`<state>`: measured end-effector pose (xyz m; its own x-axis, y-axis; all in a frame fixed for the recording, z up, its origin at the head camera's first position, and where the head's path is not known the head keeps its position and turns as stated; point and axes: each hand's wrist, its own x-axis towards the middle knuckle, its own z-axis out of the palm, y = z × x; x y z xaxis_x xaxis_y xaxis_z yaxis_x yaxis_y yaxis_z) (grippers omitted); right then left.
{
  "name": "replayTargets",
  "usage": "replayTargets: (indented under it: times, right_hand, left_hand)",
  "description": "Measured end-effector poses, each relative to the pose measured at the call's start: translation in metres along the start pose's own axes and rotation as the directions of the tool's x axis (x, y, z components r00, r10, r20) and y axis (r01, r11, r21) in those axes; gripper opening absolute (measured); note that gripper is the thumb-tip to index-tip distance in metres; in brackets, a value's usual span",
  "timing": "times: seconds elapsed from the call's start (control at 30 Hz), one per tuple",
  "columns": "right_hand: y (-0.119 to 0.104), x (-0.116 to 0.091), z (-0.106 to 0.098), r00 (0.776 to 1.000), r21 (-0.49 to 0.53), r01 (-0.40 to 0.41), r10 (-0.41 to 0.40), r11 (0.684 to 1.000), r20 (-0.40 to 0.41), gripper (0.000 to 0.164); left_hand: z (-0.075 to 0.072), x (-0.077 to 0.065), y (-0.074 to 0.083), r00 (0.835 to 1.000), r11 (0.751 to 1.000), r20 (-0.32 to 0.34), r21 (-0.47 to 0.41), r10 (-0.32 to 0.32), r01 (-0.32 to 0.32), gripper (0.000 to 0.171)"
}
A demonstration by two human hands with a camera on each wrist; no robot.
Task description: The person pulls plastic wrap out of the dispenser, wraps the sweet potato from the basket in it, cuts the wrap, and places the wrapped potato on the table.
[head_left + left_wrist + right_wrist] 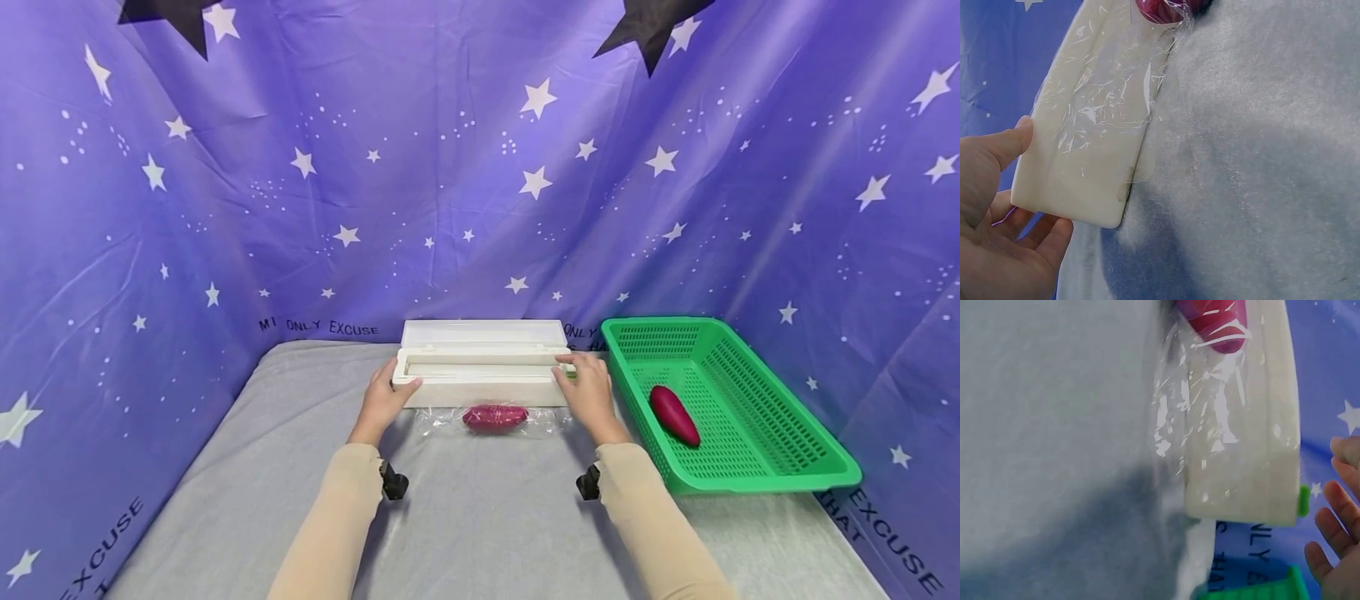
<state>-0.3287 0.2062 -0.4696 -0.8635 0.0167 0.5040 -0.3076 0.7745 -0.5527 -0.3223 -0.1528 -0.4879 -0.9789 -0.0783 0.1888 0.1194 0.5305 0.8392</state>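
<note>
White box (pixel 483 392), toward the back of the worktop (pixel 480 517), long side facing the person; logging from its left end across. Left hand (pixel 380 404): clamped on that end, thumb at the upper edge, fingers round the corner, a hold I take as steadying the box against sliding. Its lid (pixel 484 333) stands raised behind, leaving the long slot uncovered, presumably for access. Just in front lies a deep pink root (pixel 495 417) in clear film (pixel 442 419), placed close, I judge, because the film is handled alongside the box; whether the film joins anything inside I cannot tell. Right hand (pixel 591 396): at the other end, fingers spread apart, gripping nothing; my right wrist feed shows a gap between them and the box, near a small green tab (pixel 1304 500). Farther right, a green basket (pixel 765 483) holds a second root (pixel 674 415) with no film visible on it, apparently kept separate yet within reach. Lettering, left to right, all on the purple backdrop (pixel 420 167): "EXCUSE" low at left, "MI ONLY EXCUSE" beyond the box's left end, "ONLY" beyond its right, "THAT" and "EXCUSE" at lower right. I can read no brand or label on box or basket.
</note>
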Motion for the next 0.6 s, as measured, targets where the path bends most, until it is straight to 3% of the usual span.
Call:
replayTargets:
  times: [0.37,0.6]
  right_hand:
    - [0.016,-0.005,-0.004,0.997,0.012,-0.07,0.07,0.997,0.028,0.037]
    - [0.024,-0.003,-0.005,0.995,0.032,-0.049,0.046,0.998,0.085,0.034]
  left_hand:
    - [0.001,-0.001,-0.001,1.0,1.0,0.002,-0.001,-0.018,0.018,0.076]
    - [0.0,0.0,0.0,1.0,1.0,-0.002,-0.013,-0.025,0.025,0.076]
